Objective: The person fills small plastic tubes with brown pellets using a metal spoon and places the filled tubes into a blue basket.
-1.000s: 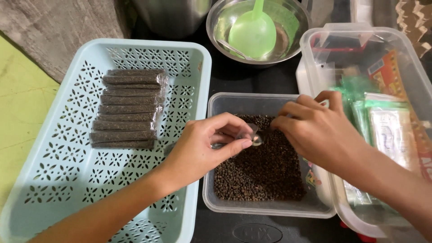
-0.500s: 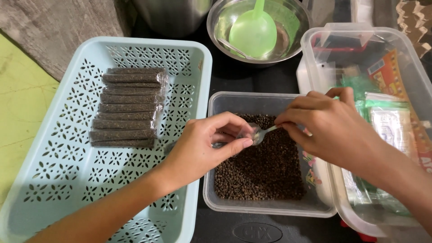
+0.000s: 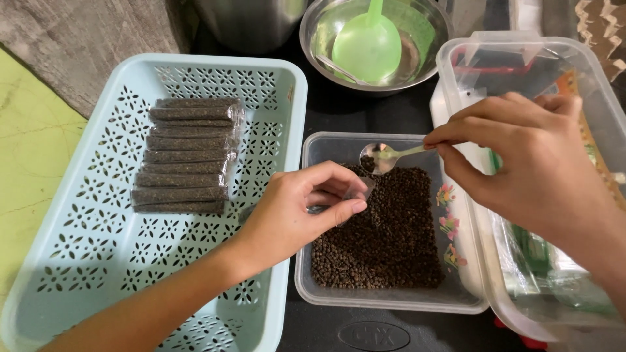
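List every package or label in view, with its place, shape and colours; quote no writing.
Filled sachets: stacked in the pale blue basket; slim clear tubes, dark contents.
Packets: in the clear tub on the right; flat, green and orange.
Small pouch: in the left hand; clear.

Clear tub (image 3: 456,296) at centre, peppercorns (image 3: 391,234) in it. Perforated tray (image 3: 98,261) at 9 o'clock of the tub, just beside it; row of filled sachets (image 3: 186,153) stacked in the tray's far half. Metal bowl (image 3: 430,39) at 12 o'clock, ladle (image 3: 366,45) in it. Lidless storage box (image 3: 456,72) at 3 o'clock, packets (image 3: 548,274) inside. Spoon (image 3: 381,156) over the tub's far edge.
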